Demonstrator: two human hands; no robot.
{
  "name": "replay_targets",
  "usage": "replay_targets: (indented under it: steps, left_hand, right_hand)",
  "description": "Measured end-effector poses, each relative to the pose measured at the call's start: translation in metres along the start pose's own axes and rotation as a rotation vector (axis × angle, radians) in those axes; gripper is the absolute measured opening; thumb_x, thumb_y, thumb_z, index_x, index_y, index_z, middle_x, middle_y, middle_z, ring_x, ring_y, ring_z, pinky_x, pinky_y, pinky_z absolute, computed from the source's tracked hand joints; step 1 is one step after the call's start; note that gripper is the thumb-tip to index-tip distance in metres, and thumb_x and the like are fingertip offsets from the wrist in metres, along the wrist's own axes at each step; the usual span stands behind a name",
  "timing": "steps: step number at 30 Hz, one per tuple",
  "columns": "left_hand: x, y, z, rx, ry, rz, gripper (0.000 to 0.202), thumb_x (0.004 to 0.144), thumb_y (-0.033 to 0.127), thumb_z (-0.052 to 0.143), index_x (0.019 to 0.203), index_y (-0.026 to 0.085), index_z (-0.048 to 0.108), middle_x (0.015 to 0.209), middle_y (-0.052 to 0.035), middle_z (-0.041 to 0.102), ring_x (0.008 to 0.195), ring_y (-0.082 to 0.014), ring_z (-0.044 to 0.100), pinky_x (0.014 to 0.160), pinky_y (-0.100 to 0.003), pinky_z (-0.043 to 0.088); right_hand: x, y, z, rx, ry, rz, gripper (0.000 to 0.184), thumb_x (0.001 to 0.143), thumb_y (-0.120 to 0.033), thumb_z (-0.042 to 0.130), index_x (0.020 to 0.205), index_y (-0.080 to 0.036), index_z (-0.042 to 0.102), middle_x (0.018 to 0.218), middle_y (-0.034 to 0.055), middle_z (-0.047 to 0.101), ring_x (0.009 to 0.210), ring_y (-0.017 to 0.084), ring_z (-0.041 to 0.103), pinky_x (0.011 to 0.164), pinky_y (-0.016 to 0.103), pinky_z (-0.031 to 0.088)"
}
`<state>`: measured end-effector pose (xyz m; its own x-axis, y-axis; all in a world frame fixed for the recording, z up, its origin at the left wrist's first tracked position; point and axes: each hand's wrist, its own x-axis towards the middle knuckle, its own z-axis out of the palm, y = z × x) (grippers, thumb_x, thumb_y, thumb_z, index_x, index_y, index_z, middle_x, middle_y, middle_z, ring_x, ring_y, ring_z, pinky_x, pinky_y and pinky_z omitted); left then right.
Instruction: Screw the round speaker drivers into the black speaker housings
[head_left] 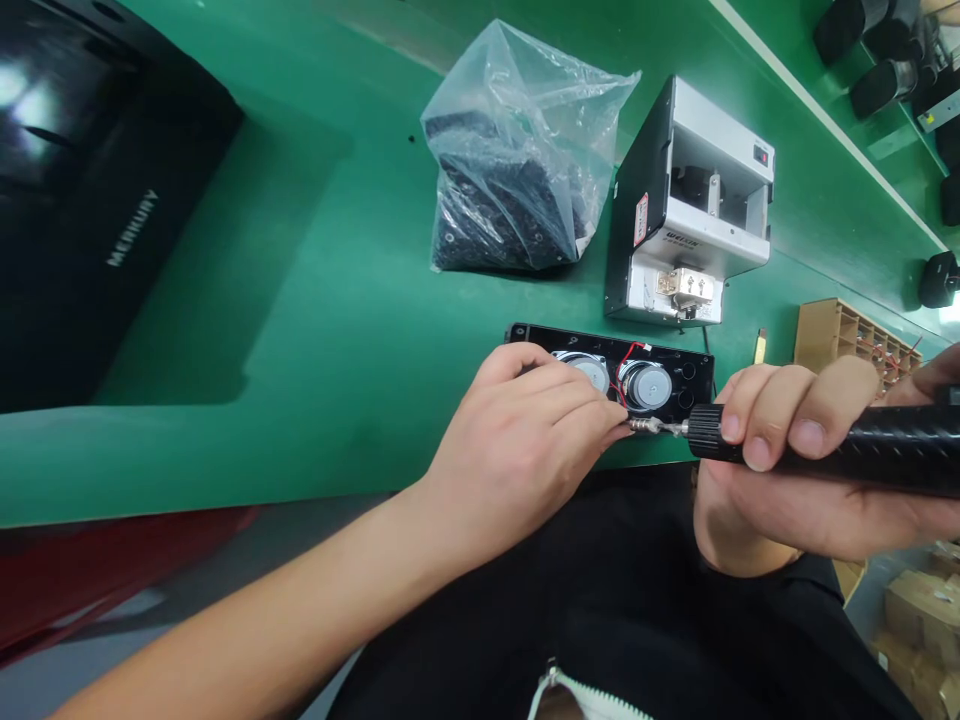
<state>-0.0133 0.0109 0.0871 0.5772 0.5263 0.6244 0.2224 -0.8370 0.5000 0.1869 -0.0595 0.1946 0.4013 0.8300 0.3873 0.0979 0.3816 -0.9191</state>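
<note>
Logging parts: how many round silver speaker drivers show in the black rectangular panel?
2: one driver on the right; another driver left of it, partly covered by the bare left hand. The hand may hide more.

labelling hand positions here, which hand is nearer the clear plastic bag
Left: the left hand is on the wearer's side of the plastic bag; the right hand, holding a black screwdriver, is farther off, to the bag's right.

Left forearm (292, 620) slants up from the lower left, wrist (435, 525) nearly straight, left hand (517, 445) knuckles up, fingertips (609, 415) pinched together, and opposite, the right hand (810, 508) lies palm up, fingers (784, 400) curled snugly over!
</note>
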Motion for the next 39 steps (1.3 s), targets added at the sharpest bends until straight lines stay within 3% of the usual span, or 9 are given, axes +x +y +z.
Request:
replay_targets:
  steps: [3, 5, 7, 9, 13, 18, 25, 33, 39]
  left_hand:
    - [-0.003, 0.0, 0.0, -0.011, 0.0, -0.011, 0.017, 0.12, 0.022, 0.073, 0.103, 0.024, 0.076, 0.089, 0.0019, 0.085, 0.079, -0.0191, 0.078, 0.093, -0.042, 0.053]
    - [-0.006, 0.0, -0.002, 0.002, -0.015, -0.068, 0.006, 0.119, 0.028, 0.076, 0.12, 0.023, 0.08, 0.106, -0.0036, 0.091, 0.093, -0.0239, 0.083, 0.099, -0.045, 0.054]
    - [-0.008, -0.004, -0.006, 0.044, -0.068, -0.159, 0.03, 0.12, 0.036, 0.074, 0.147, 0.022, 0.076, 0.133, -0.0119, 0.091, 0.115, -0.0314, 0.084, 0.103, -0.049, 0.054]
    - [-0.01, -0.009, -0.013, 0.099, -0.14, -0.21, 0.034, 0.123, 0.036, 0.067, 0.155, 0.025, 0.075, 0.143, -0.013, 0.088, 0.122, -0.0349, 0.081, 0.102, -0.052, 0.053]
    - [-0.011, -0.021, -0.019, 0.16, -0.25, -0.17, 0.018, 0.121, 0.03, 0.068, 0.124, 0.027, 0.086, 0.132, -0.0088, 0.091, 0.116, -0.0365, 0.079, 0.095, -0.054, 0.05]
    - [-0.006, -0.02, -0.011, 0.166, -0.332, -0.166, 0.015, 0.118, 0.025, 0.071, 0.112, 0.025, 0.085, 0.13, -0.0067, 0.092, 0.112, -0.0351, 0.074, 0.09, -0.053, 0.044]
    - [-0.002, -0.021, -0.009, 0.171, -0.371, -0.187, 0.026, 0.119, 0.022, 0.065, 0.1, 0.025, 0.083, 0.115, -0.005, 0.09, 0.106, -0.0323, 0.069, 0.087, -0.05, 0.038]
    - [-0.002, -0.021, -0.009, 0.199, -0.373, -0.174, 0.03, 0.122, 0.025, 0.061, 0.1, 0.025, 0.081, 0.116, -0.0048, 0.09, 0.106, -0.0325, 0.07, 0.087, -0.051, 0.041]
    - [-0.003, -0.019, -0.01, 0.222, -0.378, -0.149, 0.025, 0.12, 0.023, 0.066, 0.099, 0.025, 0.081, 0.113, -0.0033, 0.09, 0.107, -0.0322, 0.07, 0.087, -0.051, 0.04]
  right_hand:
    - [-0.004, 0.001, 0.007, -0.006, -0.008, -0.021, 0.041, 0.119, -0.071, 0.056, 0.136, -0.051, 0.087, 0.068, -0.0097, 0.062, 0.043, 0.013, 0.054, 0.053, 0.035, 0.062]
    - [-0.008, 0.005, 0.012, 0.001, 0.015, -0.041, 0.042, 0.119, -0.071, 0.054, 0.136, -0.05, 0.087, 0.068, -0.0093, 0.064, 0.043, 0.014, 0.057, 0.05, 0.034, 0.06]
    - [-0.013, 0.015, 0.016, 0.001, 0.025, -0.064, 0.045, 0.119, -0.073, 0.051, 0.139, -0.051, 0.085, 0.068, -0.0098, 0.066, 0.043, 0.015, 0.059, 0.048, 0.034, 0.06]
    - [-0.018, 0.027, 0.017, -0.019, -0.001, -0.091, 0.05, 0.118, -0.079, 0.047, 0.146, -0.053, 0.08, 0.07, -0.0107, 0.068, 0.042, 0.016, 0.061, 0.048, 0.033, 0.061]
    - [-0.023, 0.056, 0.014, -0.067, -0.068, -0.184, 0.076, 0.113, -0.093, 0.029, 0.159, -0.051, 0.073, 0.072, -0.0088, 0.069, 0.043, 0.016, 0.063, 0.047, 0.033, 0.061]
    - [-0.02, 0.082, 0.012, 0.003, -0.152, -0.38, 0.111, 0.102, -0.106, 0.011, 0.168, -0.038, 0.069, 0.069, -0.0069, 0.067, 0.037, 0.014, 0.052, 0.038, 0.031, 0.055]
    - [-0.027, 0.079, 0.011, -0.078, -0.094, -0.181, 0.073, 0.11, -0.094, 0.043, 0.14, -0.038, 0.078, 0.072, -0.0053, 0.063, 0.045, 0.018, 0.06, 0.048, 0.038, 0.062]
    - [-0.024, 0.099, 0.016, 0.124, -0.179, -0.379, 0.112, 0.103, -0.105, 0.024, 0.169, -0.026, 0.07, 0.078, -0.0009, 0.074, 0.046, 0.016, 0.06, 0.04, 0.033, 0.055]
    - [-0.038, 0.087, 0.019, -0.035, -0.129, -0.295, 0.065, 0.112, -0.076, 0.065, 0.163, -0.037, 0.069, 0.079, -0.0052, 0.073, 0.053, 0.018, 0.067, 0.052, 0.037, 0.065]
